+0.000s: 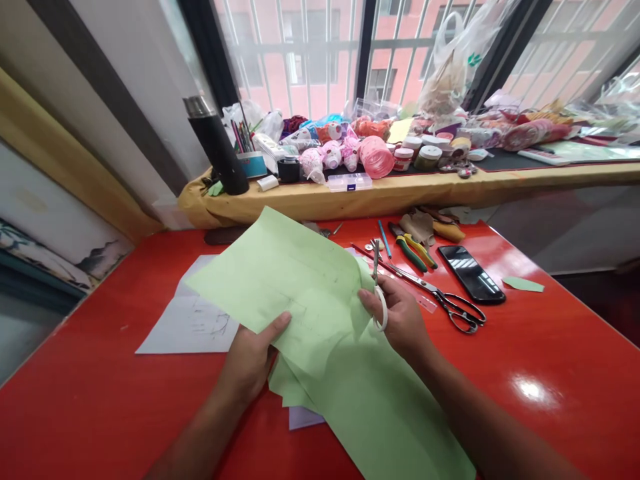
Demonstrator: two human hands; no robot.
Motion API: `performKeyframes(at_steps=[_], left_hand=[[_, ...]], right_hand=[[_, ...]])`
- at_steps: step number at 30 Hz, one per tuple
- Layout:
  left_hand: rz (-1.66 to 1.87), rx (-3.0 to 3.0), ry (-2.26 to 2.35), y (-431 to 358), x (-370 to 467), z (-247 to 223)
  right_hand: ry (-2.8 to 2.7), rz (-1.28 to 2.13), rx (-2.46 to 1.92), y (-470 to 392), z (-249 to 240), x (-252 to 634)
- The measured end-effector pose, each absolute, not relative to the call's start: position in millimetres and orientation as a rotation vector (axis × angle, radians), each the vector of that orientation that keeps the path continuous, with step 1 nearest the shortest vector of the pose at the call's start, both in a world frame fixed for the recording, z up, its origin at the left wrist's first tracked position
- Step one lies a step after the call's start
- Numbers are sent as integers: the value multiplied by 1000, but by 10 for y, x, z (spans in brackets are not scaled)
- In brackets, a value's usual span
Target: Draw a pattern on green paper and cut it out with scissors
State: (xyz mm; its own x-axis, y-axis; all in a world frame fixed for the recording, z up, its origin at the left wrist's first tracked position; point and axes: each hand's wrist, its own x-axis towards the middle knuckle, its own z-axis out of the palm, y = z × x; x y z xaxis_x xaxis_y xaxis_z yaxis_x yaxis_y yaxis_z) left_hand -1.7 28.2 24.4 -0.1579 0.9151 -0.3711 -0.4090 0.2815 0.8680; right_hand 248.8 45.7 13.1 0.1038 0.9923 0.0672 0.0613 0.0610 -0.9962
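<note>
A light green sheet of paper (pixel 280 267) with faint pencil lines is held up over the red table. My left hand (pixel 253 357) grips its lower left edge, thumb on top and the other fingers hidden beneath. In my right hand (pixel 397 310) is a small pair of scissors (pixel 381 307) with white handles, its blades pointing away from me at the sheet's curled right edge. Below lies more green paper (pixel 385 407), with a lilac sheet (pixel 304 418) peeking out underneath. A white paper with a drawing (pixel 200 320) rests behind my left hand.
Right of my hands lie large black-handled scissors (pixel 460 312), a phone (pixel 471 273), pliers (pixel 413 248), a blue pencil (pixel 385 239) and a green paper scrap (pixel 523 285). A windowsill (pixel 300 200) across the back holds a black flask (pixel 217 147), jars and craft supplies.
</note>
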Motion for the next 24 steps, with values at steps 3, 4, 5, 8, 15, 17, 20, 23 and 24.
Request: performKeyframes(at_steps=[3,4,5,8,15,17,20,23,24], left_hand=[[1274,522,1317,273,8,251],[1297,521,1351,280,7,253],[1326,522,1385,292,-2,253],[1414,480,1478,343,-63,237],[1580,354,1462,401,-125,229],[1545,364,1457,381,-93,242],[1535,369,1391,353,-38,270],[1555,338,1289,350,16,315],[1561,327,1264,352,31,332]], right_hand=[[-1153,1098,-1268,442,125,2527],[-1126,1112,-1265,439,123,2537],[-1100,1117,-1255,438,123,2547],[-1070,1102,-1183,422,131,2567],[-1241,1260,-1064,237,83,2459],[-1283,1374,-1058,182,57,2398],[-1351,1508,-1036,146,37,2338],[-1334,1592,-1031,159,34,2330],[-1317,1617,-1033,166,34,2334]])
